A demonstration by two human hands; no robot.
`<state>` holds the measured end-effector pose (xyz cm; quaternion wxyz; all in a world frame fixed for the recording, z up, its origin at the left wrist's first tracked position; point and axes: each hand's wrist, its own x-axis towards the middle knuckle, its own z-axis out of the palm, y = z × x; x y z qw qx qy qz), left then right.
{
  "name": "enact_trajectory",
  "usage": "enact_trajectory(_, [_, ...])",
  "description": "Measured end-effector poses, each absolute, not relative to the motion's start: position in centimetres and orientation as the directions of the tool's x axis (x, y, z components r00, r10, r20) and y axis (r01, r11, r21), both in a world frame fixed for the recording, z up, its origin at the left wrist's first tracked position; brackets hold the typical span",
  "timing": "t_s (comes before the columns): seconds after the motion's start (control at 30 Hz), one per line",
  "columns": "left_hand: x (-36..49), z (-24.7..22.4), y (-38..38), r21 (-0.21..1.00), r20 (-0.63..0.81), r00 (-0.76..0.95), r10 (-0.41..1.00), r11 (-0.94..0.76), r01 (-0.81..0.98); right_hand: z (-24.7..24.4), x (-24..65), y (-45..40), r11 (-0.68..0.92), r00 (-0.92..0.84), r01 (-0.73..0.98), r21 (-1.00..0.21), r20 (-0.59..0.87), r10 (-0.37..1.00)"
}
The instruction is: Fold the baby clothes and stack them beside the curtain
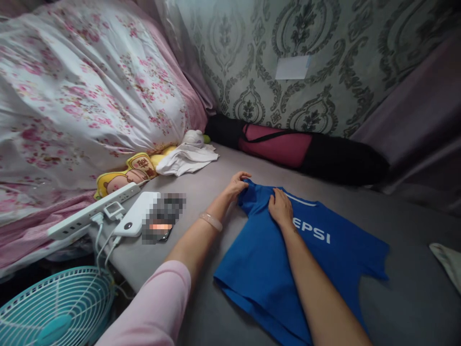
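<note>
A blue T-shirt with white "EPSI" lettering showing lies spread out on the grey bed sheet, its collar side facing away from me. My left hand is at the sleeve on the left, fingers curled with the bunched cloth between them. A pale bangle sits on my left forearm. My right hand lies palm down on the shirt beside the collar, fingers resting on the fabric. Creases run across the cloth between both hands. My right forearm crosses the shirt and covers part of the lettering.
A white power strip, a white power bank and a blurred-out device lie left. A turquoise fan stands below the bed edge. White cloth and a yellow plush lie behind; a black-and-maroon long bag lies along the wall.
</note>
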<state>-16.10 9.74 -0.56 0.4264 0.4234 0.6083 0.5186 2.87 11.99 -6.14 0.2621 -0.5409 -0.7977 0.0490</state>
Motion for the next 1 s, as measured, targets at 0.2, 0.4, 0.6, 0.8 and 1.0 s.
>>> enact_trajectory(0.2, [-16.8,-1.6,10.6,0.959,-0.045,-0.294,0.955,0.124,0.255,-6.0,2.9,11.8,0.407,-0.284,0.846,-0.343,0.357,0.890])
enact_trajectory(0.4, [-17.6,-2.5,10.7,0.862,0.049,-0.292,0.955,0.107,0.495,-5.6,2.7,11.5,0.381,-0.296,0.876,-0.296,0.293,0.909])
enact_trajectory(0.6, [-19.0,-2.6,10.1,0.625,0.144,-0.226,0.963,0.088,0.775,-4.8,2.1,10.9,0.329,-0.296,0.916,-0.229,0.168,0.940])
enact_trajectory(0.8, [-20.9,-2.7,10.0,0.331,0.076,-0.115,0.991,0.083,0.940,-3.9,1.9,10.5,0.342,-0.329,0.920,-0.190,0.099,0.939])
enact_trajectory(1.0, [-21.7,-3.0,10.9,0.378,0.081,-0.182,0.980,0.139,0.916,-3.9,2.0,10.3,0.343,-0.333,0.918,-0.197,0.083,0.939])
